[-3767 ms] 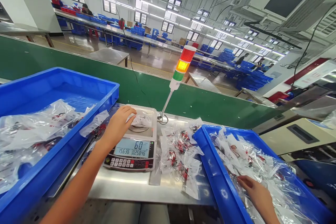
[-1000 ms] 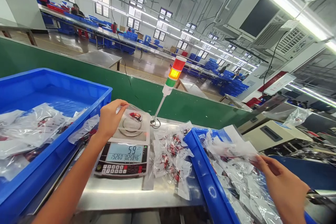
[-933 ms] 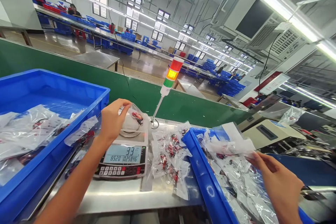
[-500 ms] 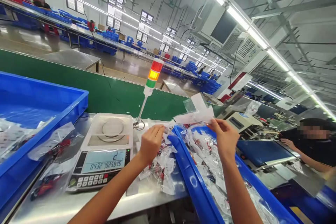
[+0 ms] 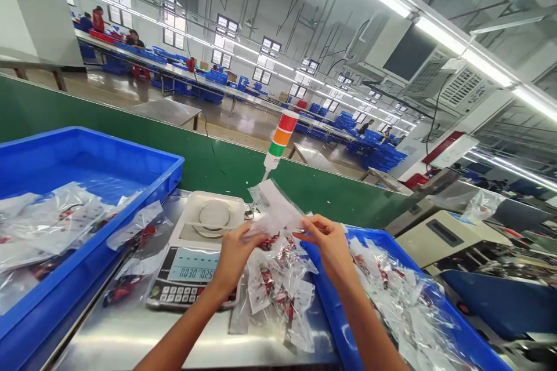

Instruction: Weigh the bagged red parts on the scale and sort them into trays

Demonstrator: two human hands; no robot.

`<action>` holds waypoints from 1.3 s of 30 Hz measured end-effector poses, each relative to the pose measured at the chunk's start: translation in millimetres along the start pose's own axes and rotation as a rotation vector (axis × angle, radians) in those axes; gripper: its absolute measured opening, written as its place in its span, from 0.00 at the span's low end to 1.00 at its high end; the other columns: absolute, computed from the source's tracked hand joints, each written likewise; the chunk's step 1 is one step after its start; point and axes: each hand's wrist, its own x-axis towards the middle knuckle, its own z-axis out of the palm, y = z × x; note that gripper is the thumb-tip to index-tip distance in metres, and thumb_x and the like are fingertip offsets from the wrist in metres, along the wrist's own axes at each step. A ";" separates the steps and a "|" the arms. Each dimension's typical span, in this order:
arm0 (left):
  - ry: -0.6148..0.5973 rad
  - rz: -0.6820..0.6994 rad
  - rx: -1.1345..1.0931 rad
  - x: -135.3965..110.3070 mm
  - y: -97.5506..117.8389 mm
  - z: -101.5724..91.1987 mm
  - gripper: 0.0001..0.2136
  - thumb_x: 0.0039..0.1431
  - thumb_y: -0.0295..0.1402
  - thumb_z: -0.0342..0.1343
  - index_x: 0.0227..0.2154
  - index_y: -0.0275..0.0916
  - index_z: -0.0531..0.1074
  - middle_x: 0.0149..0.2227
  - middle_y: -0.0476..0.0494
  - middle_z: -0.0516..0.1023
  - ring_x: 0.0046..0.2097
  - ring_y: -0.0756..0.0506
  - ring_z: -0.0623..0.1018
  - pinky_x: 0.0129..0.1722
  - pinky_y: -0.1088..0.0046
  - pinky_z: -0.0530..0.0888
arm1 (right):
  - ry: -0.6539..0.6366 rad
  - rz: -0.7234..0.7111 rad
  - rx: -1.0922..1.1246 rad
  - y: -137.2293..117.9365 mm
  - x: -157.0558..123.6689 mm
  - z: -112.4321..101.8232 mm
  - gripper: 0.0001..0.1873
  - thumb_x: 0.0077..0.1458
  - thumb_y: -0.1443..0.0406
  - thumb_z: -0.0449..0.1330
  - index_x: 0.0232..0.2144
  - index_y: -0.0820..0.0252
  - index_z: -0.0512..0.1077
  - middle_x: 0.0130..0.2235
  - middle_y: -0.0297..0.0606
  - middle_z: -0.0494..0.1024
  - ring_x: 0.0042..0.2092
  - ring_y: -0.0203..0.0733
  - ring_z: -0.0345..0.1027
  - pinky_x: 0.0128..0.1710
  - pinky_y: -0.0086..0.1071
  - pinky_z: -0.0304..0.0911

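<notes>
Both my left hand [image 5: 235, 258] and my right hand [image 5: 326, 240] pinch a clear plastic bag with a white label [image 5: 274, 211], holding it up between them. Below it, a heap of sealed bags with red parts [image 5: 278, 284] lies on the steel bench. The digital scale [image 5: 191, 264] stands just left of that heap, and its round pan [image 5: 214, 214] holds nothing. My left wrist hides part of the scale's display. A blue tray of bagged parts [image 5: 324, 284] sits under my right forearm.
A second blue tray [image 5: 130, 148] full of bagged parts stands at left, with loose bags [image 5: 130, 284] beside the scale. A stack light [image 5: 278, 139] rises behind the scale, before a green conveyor side panel [image 5: 130, 136]. A beige machine [image 5: 448, 235] stands at right.
The bag has come off the scale pan, and the reading has dropped. My right hand has left the right tray and moved in, so both hands now hold the bag above the heap.
</notes>
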 end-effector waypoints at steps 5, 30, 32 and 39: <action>0.287 0.255 0.353 18.8 17.7 -57.2 0.13 0.65 0.40 0.54 0.44 0.40 0.79 0.46 0.42 0.83 0.47 0.40 0.81 0.51 0.61 0.76 | 0.133 -0.037 0.093 -1.8 11.4 -7.0 0.21 0.34 0.50 0.78 0.25 0.57 0.81 0.30 0.36 0.82 0.35 0.45 0.79 0.42 0.39 0.79; -0.032 0.113 0.142 15.2 33.5 -75.4 0.15 0.54 0.42 0.63 0.42 0.38 0.78 0.43 0.42 0.84 0.45 0.39 0.82 0.49 0.60 0.78 | -0.264 -0.087 -0.147 5.8 -1.0 53.0 0.20 0.49 0.50 0.69 0.39 0.54 0.80 0.42 0.39 0.83 0.43 0.48 0.76 0.38 0.38 0.78; -0.025 0.145 0.202 14.9 34.4 -71.1 0.12 0.56 0.42 0.62 0.37 0.39 0.79 0.40 0.43 0.85 0.41 0.40 0.82 0.45 0.63 0.78 | -0.267 -0.087 -0.231 8.4 0.0 51.3 0.20 0.47 0.51 0.71 0.39 0.55 0.81 0.43 0.39 0.83 0.43 0.49 0.76 0.38 0.38 0.77; 0.110 0.215 0.435 15.6 13.0 -95.9 0.09 0.62 0.39 0.56 0.41 0.42 0.77 0.44 0.44 0.83 0.48 0.41 0.80 0.52 0.61 0.75 | 0.027 -0.154 -0.358 14.2 6.8 20.9 0.22 0.46 0.45 0.69 0.30 0.58 0.80 0.34 0.40 0.83 0.38 0.50 0.76 0.37 0.38 0.72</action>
